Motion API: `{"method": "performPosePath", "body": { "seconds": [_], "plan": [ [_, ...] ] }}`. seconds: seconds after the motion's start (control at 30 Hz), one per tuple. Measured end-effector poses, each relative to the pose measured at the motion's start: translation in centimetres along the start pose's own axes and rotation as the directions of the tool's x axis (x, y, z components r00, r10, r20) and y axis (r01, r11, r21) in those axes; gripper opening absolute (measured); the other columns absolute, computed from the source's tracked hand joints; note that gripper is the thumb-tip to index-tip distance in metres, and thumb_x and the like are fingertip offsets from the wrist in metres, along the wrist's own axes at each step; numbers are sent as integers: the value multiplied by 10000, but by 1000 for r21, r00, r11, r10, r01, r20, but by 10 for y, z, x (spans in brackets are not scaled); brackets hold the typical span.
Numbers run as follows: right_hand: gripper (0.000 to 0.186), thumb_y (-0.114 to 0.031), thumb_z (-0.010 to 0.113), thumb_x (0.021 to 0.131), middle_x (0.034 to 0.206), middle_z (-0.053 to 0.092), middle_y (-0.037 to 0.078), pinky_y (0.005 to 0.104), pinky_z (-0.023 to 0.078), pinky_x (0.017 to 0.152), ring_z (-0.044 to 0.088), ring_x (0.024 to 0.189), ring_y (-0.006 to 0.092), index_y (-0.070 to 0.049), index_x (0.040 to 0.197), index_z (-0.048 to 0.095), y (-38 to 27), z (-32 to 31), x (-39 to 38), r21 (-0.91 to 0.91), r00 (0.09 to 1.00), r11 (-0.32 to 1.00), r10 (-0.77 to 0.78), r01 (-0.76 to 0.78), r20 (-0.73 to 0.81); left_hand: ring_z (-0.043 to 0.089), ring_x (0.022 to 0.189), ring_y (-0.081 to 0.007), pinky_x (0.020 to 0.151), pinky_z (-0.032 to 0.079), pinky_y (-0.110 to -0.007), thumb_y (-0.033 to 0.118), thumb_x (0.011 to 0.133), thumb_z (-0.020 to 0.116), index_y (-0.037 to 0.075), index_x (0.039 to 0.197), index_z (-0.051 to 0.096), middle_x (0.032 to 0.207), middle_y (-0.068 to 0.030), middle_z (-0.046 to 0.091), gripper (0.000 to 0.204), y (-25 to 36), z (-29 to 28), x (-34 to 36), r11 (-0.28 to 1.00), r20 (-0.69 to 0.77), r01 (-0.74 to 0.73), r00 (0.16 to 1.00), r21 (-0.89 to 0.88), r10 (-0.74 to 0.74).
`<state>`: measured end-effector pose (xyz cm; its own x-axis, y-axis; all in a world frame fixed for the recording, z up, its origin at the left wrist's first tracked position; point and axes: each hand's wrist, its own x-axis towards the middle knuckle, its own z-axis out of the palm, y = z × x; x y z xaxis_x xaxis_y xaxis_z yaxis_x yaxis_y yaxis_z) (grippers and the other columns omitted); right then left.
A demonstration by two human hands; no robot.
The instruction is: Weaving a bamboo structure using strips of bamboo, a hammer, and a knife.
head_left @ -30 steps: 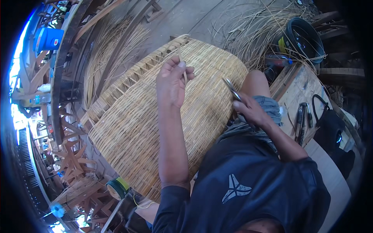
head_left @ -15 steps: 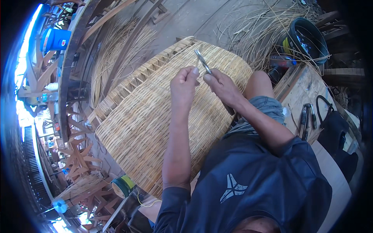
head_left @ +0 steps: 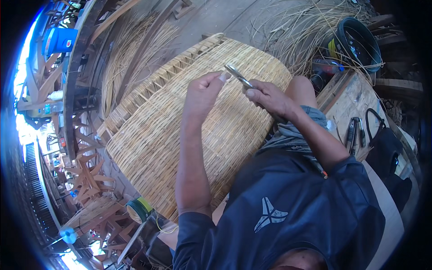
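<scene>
A large woven cane panel (head_left: pixel 180 139) with rounded corners lies slantwise in front of me, below both hands. My left hand (head_left: pixel 200 96) is closed in a pinch over its far middle part. A short, pale cane strip (head_left: pixel 227 74) pokes out from its thumb and fingertip; the rest is hidden. My right hand (head_left: pixel 270 96) grips a silver, shears-like metal tool (head_left: pixel 239 76). Its tip points up and left and lies beside the strip at my left fingertips. Whether its jaws touch the strip I cannot tell.
Loose cane strands (head_left: pixel 301 31) are heaped at the far right by a dark green bucket (head_left: pixel 339 40). More cane (head_left: pixel 148 58) lies at far left. Several hand tools (head_left: pixel 355 135) and a black bag (head_left: pixel 386 155) are on the right. A green-yellow tape roll (head_left: pixel 140 209) stands near left.
My left hand has moved left, and the right hand slightly right and down. The metal tool has tilted further left, toward the left fingertips. The panel has shifted slightly up and left in view.
</scene>
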<state>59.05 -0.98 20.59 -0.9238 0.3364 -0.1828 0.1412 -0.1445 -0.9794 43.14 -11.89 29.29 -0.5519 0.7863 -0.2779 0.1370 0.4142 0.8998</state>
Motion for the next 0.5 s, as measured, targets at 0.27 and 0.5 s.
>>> {"method": "performPosePath", "body": {
  "seconds": [0.27,0.5],
  "plan": [
    [481,-484,548,868,740,528,66,300,422,627,505,688,141,-12,955,571,-7,-17,-5,-368,1000,930,-3,8,14,380,559,-18,502,305,-207,175,844,626,1,959,696,610,79,470,220,3,-3,9,992,159,3,987,122,-23],
    [364,-364,615,856,721,587,81,339,422,701,558,726,187,-19,973,619,20,-62,-35,-697,965,678,79,-235,-248,393,557,-39,524,332,-230,195,868,610,28,985,690,604,67,452,219,0,-16,14,954,34,-143,990,264,139]
  ]
}}
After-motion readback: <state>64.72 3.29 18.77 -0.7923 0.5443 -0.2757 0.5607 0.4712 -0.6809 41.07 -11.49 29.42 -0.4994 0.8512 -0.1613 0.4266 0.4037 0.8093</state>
